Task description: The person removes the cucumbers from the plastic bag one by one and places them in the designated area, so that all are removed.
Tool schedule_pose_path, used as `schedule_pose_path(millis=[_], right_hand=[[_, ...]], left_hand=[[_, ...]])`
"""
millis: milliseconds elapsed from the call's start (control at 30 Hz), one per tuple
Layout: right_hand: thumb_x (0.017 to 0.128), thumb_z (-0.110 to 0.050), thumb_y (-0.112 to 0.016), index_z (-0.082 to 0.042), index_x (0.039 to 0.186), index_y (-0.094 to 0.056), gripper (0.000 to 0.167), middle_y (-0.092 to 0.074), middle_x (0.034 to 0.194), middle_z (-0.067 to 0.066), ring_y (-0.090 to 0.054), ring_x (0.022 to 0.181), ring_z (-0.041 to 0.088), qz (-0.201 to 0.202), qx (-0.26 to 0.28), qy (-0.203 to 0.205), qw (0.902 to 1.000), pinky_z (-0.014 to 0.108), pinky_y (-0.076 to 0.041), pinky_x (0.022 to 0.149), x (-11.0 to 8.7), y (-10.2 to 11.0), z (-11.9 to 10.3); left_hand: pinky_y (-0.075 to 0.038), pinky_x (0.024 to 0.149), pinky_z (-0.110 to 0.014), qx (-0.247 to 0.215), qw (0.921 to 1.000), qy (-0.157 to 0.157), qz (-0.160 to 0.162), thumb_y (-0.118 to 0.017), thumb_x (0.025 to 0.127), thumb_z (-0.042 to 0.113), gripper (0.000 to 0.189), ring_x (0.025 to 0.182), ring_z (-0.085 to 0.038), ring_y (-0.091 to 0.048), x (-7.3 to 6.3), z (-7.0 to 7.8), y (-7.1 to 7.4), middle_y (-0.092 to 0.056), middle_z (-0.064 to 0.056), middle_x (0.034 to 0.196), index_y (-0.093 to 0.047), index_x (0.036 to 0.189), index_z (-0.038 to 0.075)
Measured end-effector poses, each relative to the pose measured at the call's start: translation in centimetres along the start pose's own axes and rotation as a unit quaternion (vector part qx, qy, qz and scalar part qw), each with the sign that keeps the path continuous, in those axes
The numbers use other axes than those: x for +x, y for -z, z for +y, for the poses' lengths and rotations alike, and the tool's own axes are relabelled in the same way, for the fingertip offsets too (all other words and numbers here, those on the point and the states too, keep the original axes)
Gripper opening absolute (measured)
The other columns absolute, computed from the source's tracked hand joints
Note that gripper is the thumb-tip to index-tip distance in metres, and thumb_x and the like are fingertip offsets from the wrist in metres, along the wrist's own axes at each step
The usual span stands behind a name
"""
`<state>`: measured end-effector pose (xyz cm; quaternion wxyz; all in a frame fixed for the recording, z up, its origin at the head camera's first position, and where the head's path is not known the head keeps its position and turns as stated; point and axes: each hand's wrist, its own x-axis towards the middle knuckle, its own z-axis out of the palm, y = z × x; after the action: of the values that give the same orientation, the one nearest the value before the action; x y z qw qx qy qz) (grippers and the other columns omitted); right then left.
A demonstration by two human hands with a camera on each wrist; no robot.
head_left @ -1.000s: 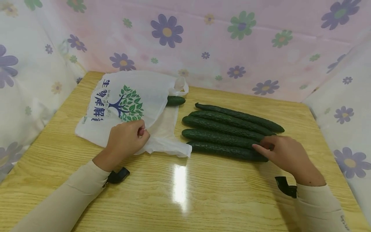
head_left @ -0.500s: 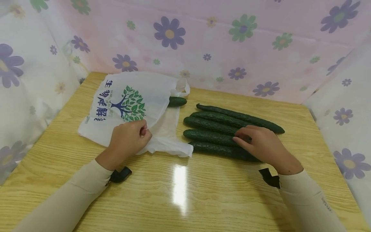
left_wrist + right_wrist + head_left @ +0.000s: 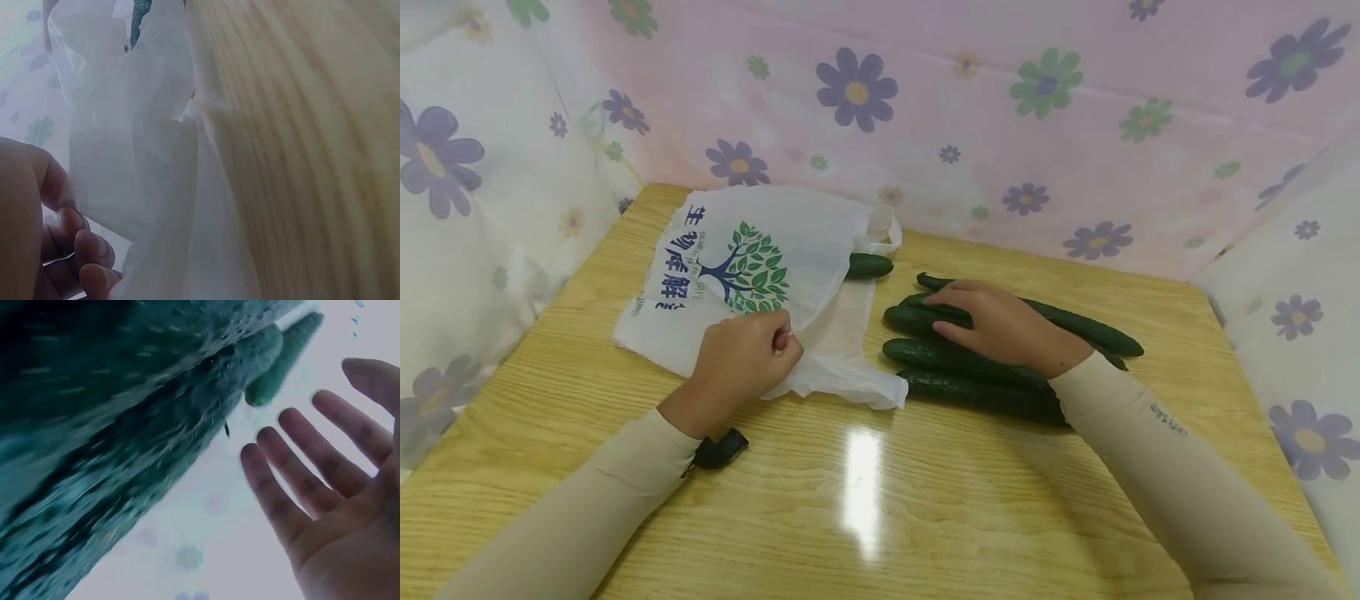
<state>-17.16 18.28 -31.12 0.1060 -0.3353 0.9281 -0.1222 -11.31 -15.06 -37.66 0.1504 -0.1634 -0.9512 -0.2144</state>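
A white plastic bag [image 3: 812,218] with a printed green tree lies on its side, its mouth facing right. One cucumber [image 3: 871,267] pokes out of that mouth. My left hand [image 3: 741,360] pinches the bag's near edge between thumb and curled fingers, and the left wrist view has the thin film [image 3: 103,162] drawn up from them. Several dark green cucumbers [image 3: 970,392] lie side by side right of the bag. Over their middle hovers my right hand [image 3: 1003,327], fingers pointing left; the right wrist view has its fingers [image 3: 325,462] extended and apart, beside the cucumbers.
Everything lies on a glossy wood-grain table [image 3: 955,508]. A flowered curtain [image 3: 955,100] hangs behind and along both sides. One bag handle loop [image 3: 887,237] stands up at the back, and another handle [image 3: 872,387] stretches right to the nearest cucumber.
My right hand has travelled left and away from me, from the cucumbers' right ends to over their middle. The left hand keeps its hold on the bag; the head view has shifted slightly.
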Motion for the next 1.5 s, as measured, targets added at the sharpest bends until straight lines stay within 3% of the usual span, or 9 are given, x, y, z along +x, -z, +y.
schedule_pose_path(millis=[267, 533, 833, 967, 1233, 1500], right_hand=[[0.101, -0.027, -0.057, -0.016, 0.146, -0.050, 0.047, -0.048, 0.149, 0.011, -0.050, 0.135, 0.030, -0.038, 0.017, 0.022, 0.9989, 0.049, -0.043, 0.108, 6.6, 0.1, -1.3], [0.100, -0.022, -0.058, -0.013, 0.150, -0.044, 0.052, -0.040, 0.155, 0.014, -0.043, 0.141, 0.032, -0.065, 0.023, 0.018, 0.9974, 0.048, -0.039, 0.113, 10.5, -0.1, -1.9], [0.098, -0.019, -0.062, -0.007, 0.147, -0.045, 0.053, -0.044, 0.151, 0.016, -0.047, 0.136, 0.031, -0.071, 0.005, 0.014, 0.9974, 0.044, -0.042, 0.110, 12.9, -0.1, -2.0], [0.099, -0.022, -0.061, -0.007, 0.148, -0.043, 0.055, -0.045, 0.148, 0.017, -0.049, 0.132, 0.031, -0.092, -0.011, 0.000, 0.9957, 0.044, -0.043, 0.109, 13.9, -0.2, -2.0], [0.101, -0.028, -0.057, -0.007, 0.153, -0.035, 0.060, -0.038, 0.155, 0.017, -0.040, 0.142, 0.032, -0.137, -0.036, -0.030, 0.9894, 0.046, -0.035, 0.115, 15.4, -0.8, -1.7], [0.102, -0.032, -0.054, -0.003, 0.152, -0.034, 0.062, -0.040, 0.153, 0.020, -0.041, 0.141, 0.033, -0.164, -0.064, -0.034, 0.9838, 0.045, -0.036, 0.115, 16.4, -1.6, -1.9]], left_hand=[[-0.024, 0.042, -0.026, -0.004, 1.0000, 0.006, -0.001, -0.057, 0.082, 0.017, 0.022, 0.046, -0.012, -0.038, -0.1, -0.1, 0.0, -0.040, 0.005, 0.055, -0.045, 0.063, 0.018], [-0.025, 0.042, -0.026, -0.007, 0.9999, 0.011, -0.005, -0.057, 0.082, 0.017, 0.022, 0.046, -0.013, -0.038, 0.0, -0.1, 0.0, -0.040, 0.005, 0.055, -0.045, 0.063, 0.018], [-0.024, 0.041, -0.026, -0.003, 1.0000, 0.004, 0.001, -0.057, 0.082, 0.018, 0.024, 0.045, -0.012, -0.037, 0.0, -0.2, -0.1, -0.039, 0.006, 0.055, -0.043, 0.063, 0.018], [-0.024, 0.042, -0.026, -0.002, 1.0000, 0.004, 0.002, -0.058, 0.082, 0.018, 0.024, 0.045, -0.012, -0.037, 0.1, -0.3, 0.0, -0.039, 0.005, 0.055, -0.043, 0.063, 0.018], [-0.024, 0.042, -0.026, -0.006, 0.9998, 0.016, -0.007, -0.058, 0.083, 0.017, 0.024, 0.046, -0.012, -0.038, 0.1, -0.4, -0.1, -0.040, 0.005, 0.056, -0.044, 0.063, 0.018], [-0.024, 0.042, -0.026, -0.007, 0.9998, 0.016, -0.005, -0.059, 0.083, 0.017, 0.025, 0.046, -0.012, -0.037, 0.0, -0.5, -0.1, -0.039, 0.005, 0.056, -0.044, 0.063, 0.018]])
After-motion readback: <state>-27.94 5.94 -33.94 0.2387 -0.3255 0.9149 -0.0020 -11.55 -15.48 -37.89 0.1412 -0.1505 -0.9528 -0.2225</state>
